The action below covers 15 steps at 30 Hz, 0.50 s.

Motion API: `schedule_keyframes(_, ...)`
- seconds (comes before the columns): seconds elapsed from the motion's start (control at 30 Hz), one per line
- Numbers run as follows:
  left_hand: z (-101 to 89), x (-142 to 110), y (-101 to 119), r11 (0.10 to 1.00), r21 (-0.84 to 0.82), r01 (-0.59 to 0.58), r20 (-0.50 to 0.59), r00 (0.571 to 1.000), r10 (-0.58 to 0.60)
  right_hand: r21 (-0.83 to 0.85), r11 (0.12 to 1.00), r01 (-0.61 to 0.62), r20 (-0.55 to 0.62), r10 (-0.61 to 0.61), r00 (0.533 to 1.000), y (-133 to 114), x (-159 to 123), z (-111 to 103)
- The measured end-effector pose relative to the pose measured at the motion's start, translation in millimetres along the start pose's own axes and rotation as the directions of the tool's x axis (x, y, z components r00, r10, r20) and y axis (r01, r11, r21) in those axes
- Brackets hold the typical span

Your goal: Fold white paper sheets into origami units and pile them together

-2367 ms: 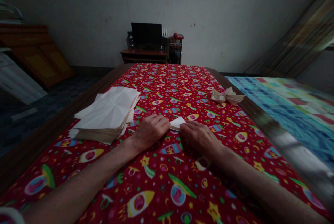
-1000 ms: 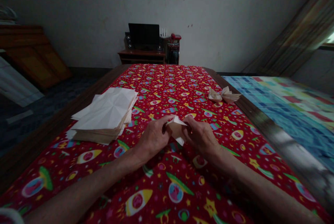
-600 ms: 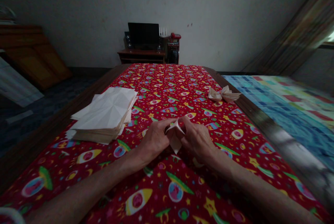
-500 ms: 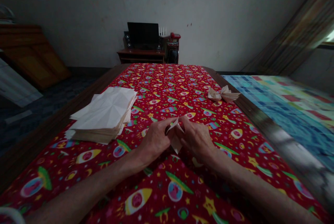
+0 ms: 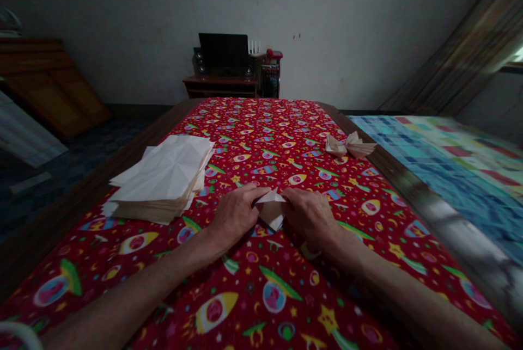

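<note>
Stack of creased paper sheets [image 5: 161, 181] sits on my left, just beside my left hand [image 5: 235, 216]. That hand's fingers [image 5: 245, 196] lie together and reach right, with the tips on the left edge of a small folded paper piece [image 5: 270, 209]. The piece lies between my two hands on a red rocket-print cloth [image 5: 253, 148], one point aimed back at me. Its long axis runs away from me, pretty much straight up the surface [image 5: 122, 162]. Neither hand is clearly nearer, since both are right up against it.

My right hand [image 5: 308, 214] comes in from the other side, its fingers [image 5: 293, 197] also together, tips on the piece's right edge. Honestly can't tell from this view whether I'm pinching it or just pressing it down.

Further right, a bow-shaped bit of folded paper [image 5: 350, 146] lies near the cloth's edge, well apart from my hands. Dark wood shows along the sides of the surface. Room-wise, going left to right: a wooden cabinet [image 5: 41, 83], a low desk [image 5: 220, 80] against the back wall with a black monitor [image 5: 223, 53] on it, then a patchwork quilt [image 5: 449, 176] and a curtain [image 5: 461, 50].
</note>
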<state>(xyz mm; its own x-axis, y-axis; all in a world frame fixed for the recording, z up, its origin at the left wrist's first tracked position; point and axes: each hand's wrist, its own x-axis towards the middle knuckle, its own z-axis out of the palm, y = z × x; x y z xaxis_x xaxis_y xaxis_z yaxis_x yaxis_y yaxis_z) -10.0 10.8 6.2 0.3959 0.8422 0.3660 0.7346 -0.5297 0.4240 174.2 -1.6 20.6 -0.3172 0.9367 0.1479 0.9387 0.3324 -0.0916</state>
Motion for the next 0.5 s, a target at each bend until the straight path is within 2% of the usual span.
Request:
schedule_keyframes(0.13, -2.5, -4.0, 0.2, 0.975, 0.17, -0.141, 0.051, 0.99, 0.134, -0.066, 0.996, 0.064, -0.004, -0.065, 0.998, 0.3, -2.1, 4.2)
schedule_keyframes(0.33, -5.7, -4.6, 5.4, 0.944, 0.251, -0.214, 0.167, 0.97, 0.175, -0.129, 0.975, 0.18, -0.019, -0.183, 0.983, -0.6, -5.7, 3.2)
schedule_keyframes(0.5, -7.5, -4.1, 2.7, 0.935, 0.252, -0.249, 0.231, 0.954, 0.191, -0.108, 0.971, 0.211, 0.033, -0.209, 0.977, -1.0, -5.5, -0.4)
